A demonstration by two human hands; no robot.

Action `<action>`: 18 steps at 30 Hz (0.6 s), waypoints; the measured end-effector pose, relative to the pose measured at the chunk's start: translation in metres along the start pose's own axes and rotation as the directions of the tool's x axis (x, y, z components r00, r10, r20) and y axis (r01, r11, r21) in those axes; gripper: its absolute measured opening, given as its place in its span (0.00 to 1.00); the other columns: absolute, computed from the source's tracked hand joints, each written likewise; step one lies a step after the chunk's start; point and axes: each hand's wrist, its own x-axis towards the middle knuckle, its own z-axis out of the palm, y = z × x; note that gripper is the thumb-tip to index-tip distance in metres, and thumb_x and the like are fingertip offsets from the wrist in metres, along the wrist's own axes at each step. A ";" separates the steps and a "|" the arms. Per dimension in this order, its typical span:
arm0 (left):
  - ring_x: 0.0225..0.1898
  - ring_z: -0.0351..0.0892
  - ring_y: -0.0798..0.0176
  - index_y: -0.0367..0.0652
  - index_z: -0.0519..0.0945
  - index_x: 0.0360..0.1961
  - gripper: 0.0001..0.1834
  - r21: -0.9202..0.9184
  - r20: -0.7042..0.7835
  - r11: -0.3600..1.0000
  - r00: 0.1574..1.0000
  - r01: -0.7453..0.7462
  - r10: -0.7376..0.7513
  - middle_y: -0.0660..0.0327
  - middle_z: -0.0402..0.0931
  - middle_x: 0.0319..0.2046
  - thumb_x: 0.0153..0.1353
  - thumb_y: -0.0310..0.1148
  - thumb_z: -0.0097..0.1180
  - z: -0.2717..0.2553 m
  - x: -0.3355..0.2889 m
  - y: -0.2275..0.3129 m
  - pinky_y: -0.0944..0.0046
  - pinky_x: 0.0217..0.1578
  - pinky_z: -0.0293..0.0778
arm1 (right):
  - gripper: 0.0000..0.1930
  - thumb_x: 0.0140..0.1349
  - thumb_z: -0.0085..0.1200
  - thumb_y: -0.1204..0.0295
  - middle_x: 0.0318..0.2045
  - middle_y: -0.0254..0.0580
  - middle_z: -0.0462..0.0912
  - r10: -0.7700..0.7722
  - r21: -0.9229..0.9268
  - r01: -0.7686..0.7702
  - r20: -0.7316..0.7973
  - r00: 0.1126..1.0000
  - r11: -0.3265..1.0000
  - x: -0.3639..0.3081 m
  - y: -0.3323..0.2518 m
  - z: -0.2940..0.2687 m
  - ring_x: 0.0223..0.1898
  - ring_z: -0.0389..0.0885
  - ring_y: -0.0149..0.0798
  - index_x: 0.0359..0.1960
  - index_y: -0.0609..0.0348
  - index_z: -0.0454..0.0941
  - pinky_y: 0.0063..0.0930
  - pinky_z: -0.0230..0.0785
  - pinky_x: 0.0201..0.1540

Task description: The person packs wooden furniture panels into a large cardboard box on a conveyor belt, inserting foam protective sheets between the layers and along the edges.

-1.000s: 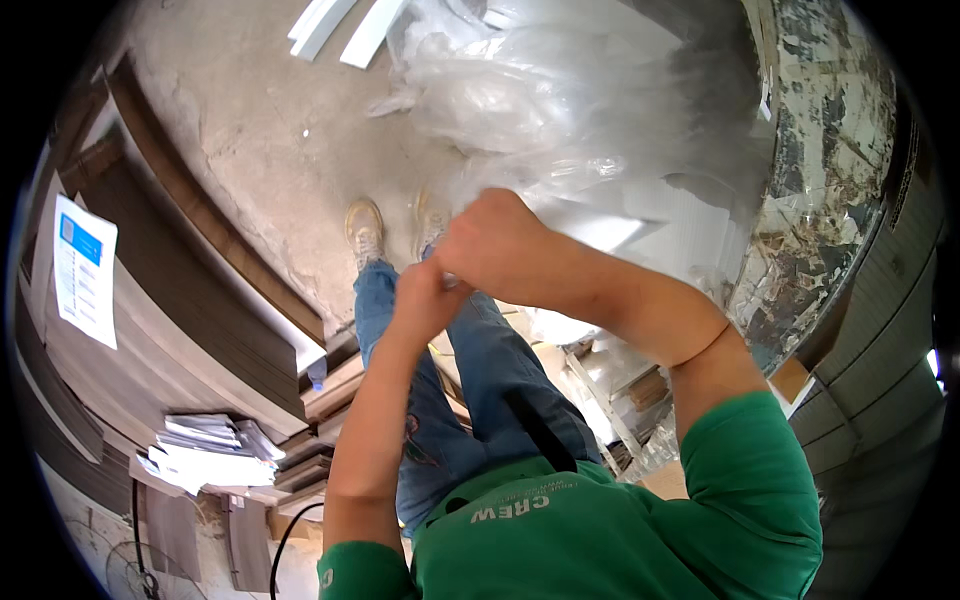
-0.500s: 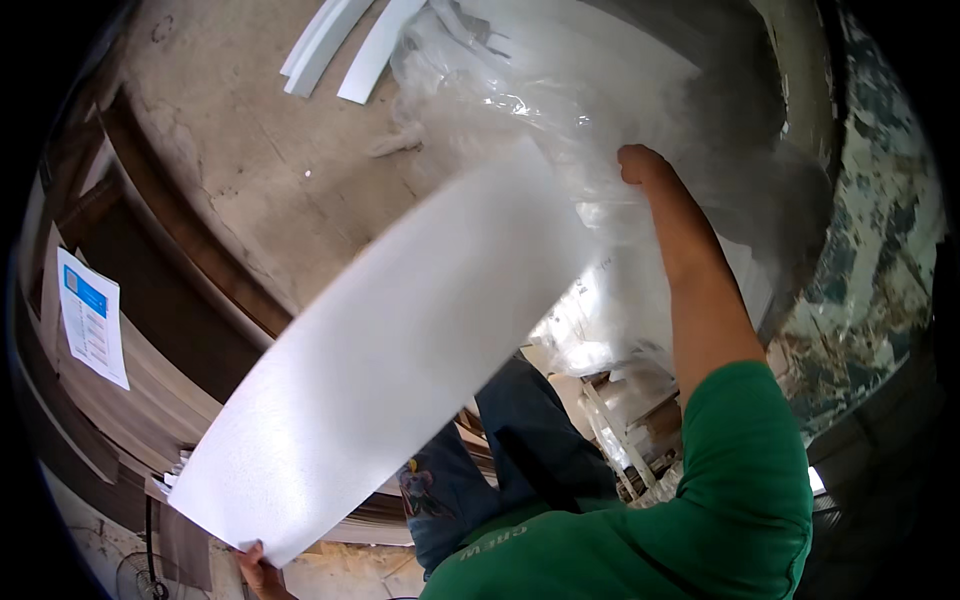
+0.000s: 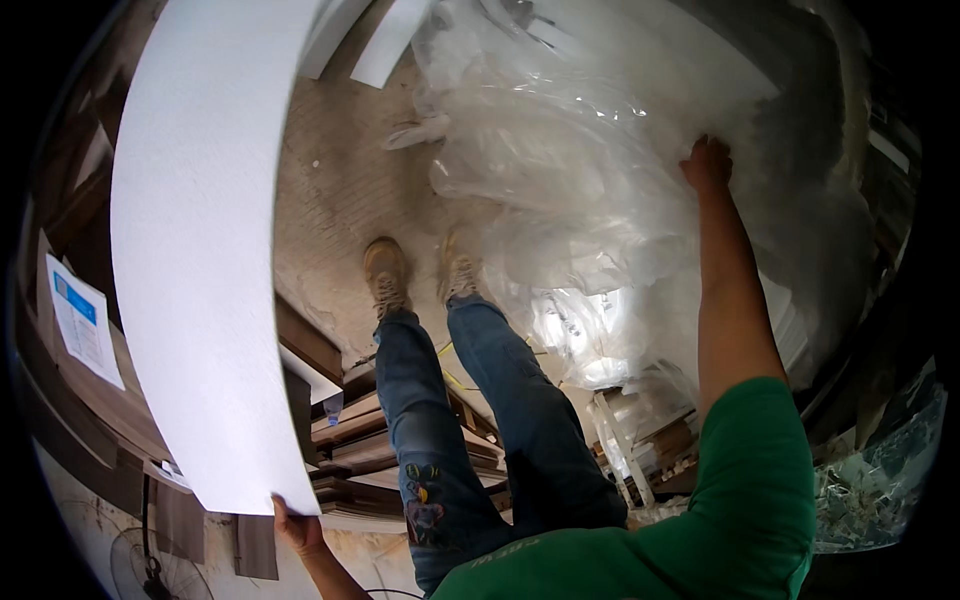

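Note:
A long white panel [image 3: 200, 250] stretches from the lower left up past the top edge of the head view. My left hand [image 3: 298, 527] grips its near end at the corner, thumb on the white face. Crumpled clear plastic film [image 3: 560, 150] covers a stack of white panels [image 3: 690, 40] on the right. At the film's right part, my right hand [image 3: 708, 163] has its fingers curled and closed on the plastic. The fingertips are partly lost in the haze of the film.
White strips [image 3: 392, 40] lie on the concrete floor [image 3: 330, 180] at the top. Brown boards [image 3: 350, 450] are stacked beside my legs. A printed sheet [image 3: 85, 320] hangs at the left. A fan [image 3: 150, 570] stands lower left, and a pale frame [image 3: 622, 450] is right of my legs.
The white panel has swung left, off the plastic and away from my legs, uncovering my shoes and the floor. My right hand has shifted right along the film.

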 end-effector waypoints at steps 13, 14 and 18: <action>0.40 0.69 0.60 0.38 0.68 0.41 0.18 -0.283 -0.001 0.938 0.979 -0.198 0.206 0.58 0.69 0.39 0.51 0.38 0.48 0.071 0.013 0.003 0.61 0.43 0.64 | 0.24 0.53 0.38 0.77 0.50 0.50 0.59 -0.038 0.098 -0.008 0.461 0.886 0.995 -0.034 0.007 -0.021 0.50 0.60 0.47 0.53 0.57 0.50 0.33 0.57 0.50; 0.40 0.68 0.60 0.38 0.68 0.41 0.18 -0.323 -0.003 0.927 0.979 -0.192 0.202 0.58 0.69 0.39 0.52 0.38 0.48 0.073 0.014 0.002 0.61 0.43 0.64 | 0.27 0.52 0.42 0.74 0.52 0.51 0.55 -0.053 0.160 -0.036 0.522 0.851 0.986 -0.030 0.017 0.000 0.51 0.57 0.48 0.54 0.55 0.49 0.34 0.56 0.50; 0.39 0.69 0.62 0.38 0.68 0.40 0.16 -0.379 0.010 0.906 0.978 -0.188 0.207 0.58 0.70 0.38 0.52 0.35 0.47 0.095 0.016 0.002 0.63 0.41 0.65 | 0.32 0.49 0.48 0.70 0.54 0.53 0.52 -0.072 0.187 -0.023 0.488 0.870 0.982 -0.023 0.015 0.020 0.52 0.56 0.49 0.55 0.58 0.47 0.35 0.53 0.52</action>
